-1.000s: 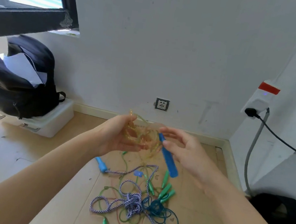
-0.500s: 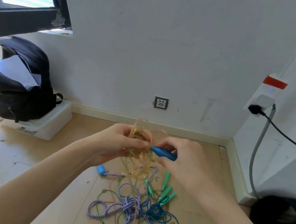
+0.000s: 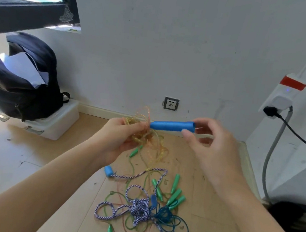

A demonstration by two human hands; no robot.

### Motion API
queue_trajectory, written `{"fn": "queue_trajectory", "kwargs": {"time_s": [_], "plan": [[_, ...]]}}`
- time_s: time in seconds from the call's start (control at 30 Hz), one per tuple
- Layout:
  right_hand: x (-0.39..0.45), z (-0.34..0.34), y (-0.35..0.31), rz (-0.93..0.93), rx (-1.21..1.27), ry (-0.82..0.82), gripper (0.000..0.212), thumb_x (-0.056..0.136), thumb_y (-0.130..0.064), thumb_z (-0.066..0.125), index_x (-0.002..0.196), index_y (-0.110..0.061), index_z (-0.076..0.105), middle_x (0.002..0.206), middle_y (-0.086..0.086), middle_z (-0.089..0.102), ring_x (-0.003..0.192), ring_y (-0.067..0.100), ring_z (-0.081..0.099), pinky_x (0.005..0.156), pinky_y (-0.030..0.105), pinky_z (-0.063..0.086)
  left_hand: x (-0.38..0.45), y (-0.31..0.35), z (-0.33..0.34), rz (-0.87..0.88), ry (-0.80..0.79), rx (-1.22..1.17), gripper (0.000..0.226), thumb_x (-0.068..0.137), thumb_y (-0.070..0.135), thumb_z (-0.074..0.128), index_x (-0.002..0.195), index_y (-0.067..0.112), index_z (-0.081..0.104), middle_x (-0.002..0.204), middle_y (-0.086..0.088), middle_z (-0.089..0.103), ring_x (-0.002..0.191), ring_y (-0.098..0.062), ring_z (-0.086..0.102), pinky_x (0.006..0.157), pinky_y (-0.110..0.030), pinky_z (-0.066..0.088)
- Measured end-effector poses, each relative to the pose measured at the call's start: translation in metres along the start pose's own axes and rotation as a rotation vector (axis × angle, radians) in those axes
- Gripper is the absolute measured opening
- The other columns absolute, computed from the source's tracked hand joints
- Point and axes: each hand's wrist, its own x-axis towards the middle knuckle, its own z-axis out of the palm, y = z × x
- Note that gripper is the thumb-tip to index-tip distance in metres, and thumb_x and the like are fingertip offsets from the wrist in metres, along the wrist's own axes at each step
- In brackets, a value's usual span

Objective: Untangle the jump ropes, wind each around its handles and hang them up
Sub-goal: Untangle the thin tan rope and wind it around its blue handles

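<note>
- A dark backpack (image 3: 20, 81) sits on a white box (image 3: 50, 123) at the far left by the wall, well apart from the work and out of the way.
- The left hand (image 3: 120, 137) is curled around a bunched wad of the clear orange rope (image 3: 145, 136), held up above the floor; gripping the wad probably keeps its loops from slipping while the handle is worked free. A few strands trail down from it toward the pile.
- The blue handle (image 3: 172, 125) lies roughly level between the two hands, its left end at the orange wad.
- The right hand (image 3: 214, 149) pinches the handle's right end between thumb and fingertips, the other fingers loosely spread; this seems a light hold for pulling or turning the handle out of the loops.
- On the wooden floor (image 3: 24, 167) below lies the rest of the tangle: a striped rope (image 3: 139, 209) knotted with a dark teal rope (image 3: 173, 223), thin green cord, and several green handles (image 3: 175, 194).
- Hard to tell: which handle belongs to which rope, how many ropes there are, and whether the orange rope is free of the pile.
- Blue handles at the bottom edge are cut off, and no hook for hanging is in view.
- At the right, a plug and cable (image 3: 274, 135) run down the wall.
</note>
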Motion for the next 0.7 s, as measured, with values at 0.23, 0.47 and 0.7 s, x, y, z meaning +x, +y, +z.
{"fn": "queue_trajectory", "kwargs": {"time_s": [0.23,0.47,0.7], "plan": [[-0.002,0.008,0.010,0.228,0.232,0.003,0.014,0.084,-0.033,0.061,0.093,-0.026,0.053,0.090,-0.006,0.067,0.079,0.005,0.064,0.080,0.026,0.052,0.000,-0.005,0.017,0.068,0.110,-0.077,0.011,0.087,0.015,0.061,0.081,0.006,0.065,0.066,-0.001,0.072,0.057,-0.005,0.067,0.053,-0.014,0.053],[0.001,0.017,0.012,0.247,0.205,-0.203,0.023,0.075,-0.009,0.073,0.075,-0.024,0.055,0.091,0.000,0.063,0.077,0.021,0.066,0.074,0.037,0.055,-0.001,-0.012,0.019,-0.104,-0.170,-0.090,0.015,0.088,0.009,0.056,0.095,-0.001,0.065,0.084,-0.007,0.073,0.072,-0.011,0.068,0.070,-0.020,0.056],[0.005,0.008,0.022,0.256,0.166,0.092,0.025,0.077,0.000,0.063,0.067,-0.022,0.055,0.071,-0.004,0.061,0.070,0.018,0.061,0.066,0.031,0.049,0.004,0.000,-0.008,-0.355,-0.283,-0.016,0.032,0.067,0.023,0.071,0.095,0.007,0.072,0.106,-0.014,0.070,0.091,-0.025,0.070,0.063,-0.027,0.059]]}}
